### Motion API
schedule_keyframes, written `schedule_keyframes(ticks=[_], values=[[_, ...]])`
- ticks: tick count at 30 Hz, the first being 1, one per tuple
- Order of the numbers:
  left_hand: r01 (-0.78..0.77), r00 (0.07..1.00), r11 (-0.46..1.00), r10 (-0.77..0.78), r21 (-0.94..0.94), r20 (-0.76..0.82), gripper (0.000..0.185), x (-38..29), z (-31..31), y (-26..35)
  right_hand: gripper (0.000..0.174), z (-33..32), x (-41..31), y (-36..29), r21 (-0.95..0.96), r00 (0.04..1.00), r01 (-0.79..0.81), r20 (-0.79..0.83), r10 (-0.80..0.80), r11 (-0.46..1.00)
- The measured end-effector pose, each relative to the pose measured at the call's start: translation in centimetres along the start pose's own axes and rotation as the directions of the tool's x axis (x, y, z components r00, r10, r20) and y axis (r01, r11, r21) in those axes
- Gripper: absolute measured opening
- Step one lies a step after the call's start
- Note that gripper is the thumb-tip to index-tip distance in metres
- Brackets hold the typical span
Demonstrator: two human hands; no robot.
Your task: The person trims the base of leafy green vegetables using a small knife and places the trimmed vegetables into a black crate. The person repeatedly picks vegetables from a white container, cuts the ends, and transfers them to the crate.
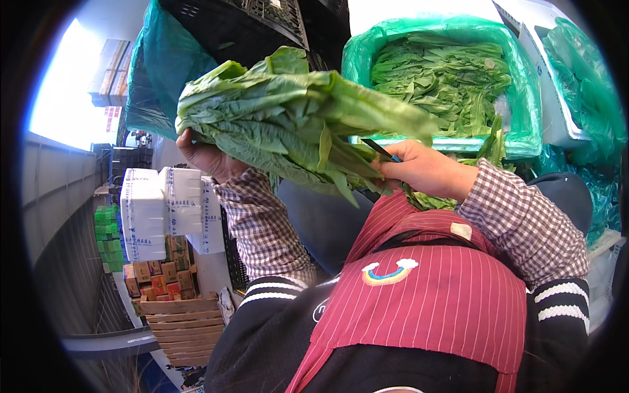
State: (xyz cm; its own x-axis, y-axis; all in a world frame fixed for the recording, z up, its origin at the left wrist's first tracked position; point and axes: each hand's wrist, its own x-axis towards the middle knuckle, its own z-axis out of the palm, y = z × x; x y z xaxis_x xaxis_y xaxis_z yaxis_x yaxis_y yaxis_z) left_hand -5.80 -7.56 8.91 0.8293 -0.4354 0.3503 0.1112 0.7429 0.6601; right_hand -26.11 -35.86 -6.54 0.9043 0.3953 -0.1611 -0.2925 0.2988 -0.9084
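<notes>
A large bunch of leafy green lettuce [275,113] is held up in front of me, its pale stem end to the left and its leaf tips to the right. My left hand [211,159] grips it from below near the stem end. The far leaf tips look blurred. In my right hand [425,164] is a small knife [377,148] with a dark blade and a bit of blue at the handle. The fingers of that hand also touch the lower leaves, which hide part of them. Behind it, more lettuce [442,83] fills a box lined with a green plastic bag [526,113].
Black plastic crates [236,34] stand ahead, beside a green bag [164,64]. At right is a white foam box [555,88] with green plastic. White foam boxes [142,216] bearing writing, cartons [162,280] and a wooden crate [184,324] stand to the left. Loose leaves [432,201] lie near my lap.
</notes>
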Motion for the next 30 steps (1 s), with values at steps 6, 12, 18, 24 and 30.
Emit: schedule_keyframes(ticks=[6,12,18,24,30], values=[[-0.051,0.817,0.958,0.202,0.282,-0.540,0.054,0.8,-0.9,2.5,0.046,-5.2,-1.8,4.1,-0.763,0.944,-0.319,-0.205,0.257,0.563],[0.018,0.714,0.978,0.134,0.210,-0.687,0.049,-1.2,-1.3,4.6,0.054,-3.1,-3.0,5.8,-0.914,0.950,-0.309,-0.286,0.124,0.263],[-0.068,0.667,0.970,0.219,0.235,-0.712,0.043,-2.3,-2.9,4.9,0.043,-5.7,-1.5,5.9,-0.879,0.922,-0.382,-0.385,0.048,0.285],[-0.168,0.550,0.877,0.463,0.450,-0.695,0.043,-8.1,-8.7,10.4,0.039,-11.4,-0.6,9.8,-0.877,0.926,-0.361,-0.377,0.011,0.317],[-0.078,0.146,0.836,0.548,0.543,-0.823,0.056,-20.9,-10.6,12.0,0.036,-13.7,2.9,9.9,-0.881,0.954,-0.299,-0.281,0.103,0.365]])
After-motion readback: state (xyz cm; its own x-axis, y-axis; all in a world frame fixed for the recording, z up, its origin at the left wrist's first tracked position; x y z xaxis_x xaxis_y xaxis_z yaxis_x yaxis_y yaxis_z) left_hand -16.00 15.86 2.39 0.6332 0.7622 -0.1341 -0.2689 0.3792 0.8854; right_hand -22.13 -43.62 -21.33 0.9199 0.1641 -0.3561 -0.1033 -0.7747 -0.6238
